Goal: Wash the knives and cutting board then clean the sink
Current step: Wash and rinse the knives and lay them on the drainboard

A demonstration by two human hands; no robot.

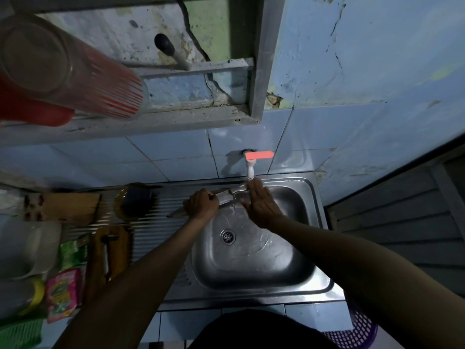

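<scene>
one knife (226,195) under the one tap (250,167), over the sink (309,195): left hand (201,204) curled round its handle, right hand (260,205) flat on the blade (fingers straight). one cutting board (108,255) lies on the drainer.

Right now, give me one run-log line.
left hand grips knife | right hand flat on blade | under running tap | over sink

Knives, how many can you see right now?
2. One knife is held under the tap by the left hand, with the right hand on its blade. Another lies on the cutting board. Clutter may hide more.
</scene>
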